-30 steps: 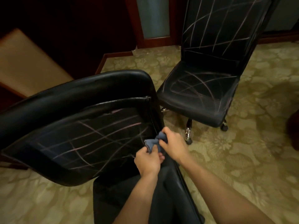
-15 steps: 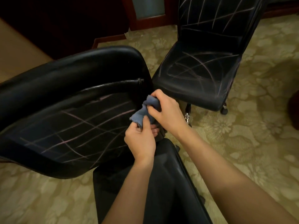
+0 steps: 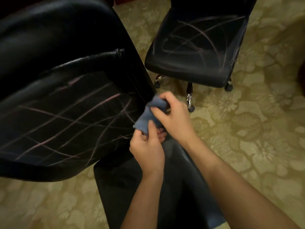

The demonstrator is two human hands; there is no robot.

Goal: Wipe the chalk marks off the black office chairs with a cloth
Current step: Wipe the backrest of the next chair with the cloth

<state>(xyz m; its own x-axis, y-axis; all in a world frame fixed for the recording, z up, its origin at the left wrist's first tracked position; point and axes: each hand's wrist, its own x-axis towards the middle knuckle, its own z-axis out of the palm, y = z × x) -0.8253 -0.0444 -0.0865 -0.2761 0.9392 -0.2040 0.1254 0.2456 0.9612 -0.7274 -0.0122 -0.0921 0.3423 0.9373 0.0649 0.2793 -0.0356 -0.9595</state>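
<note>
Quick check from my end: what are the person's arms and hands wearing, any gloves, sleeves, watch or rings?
Nothing shows: the left hand and right hand are bare, without gloves. Both forearms are uncovered up to the frame's edge, with no sleeve, watch or bracelet. No rings are visible on the fingers.

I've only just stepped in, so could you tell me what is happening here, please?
A person holds a blue cloth bunched between both hands, the left hand at its lower end and the right hand at its upper end, beside the near chair. Chalk lines cover that chair's back and the far chair seat; neither looks wiped.
</note>
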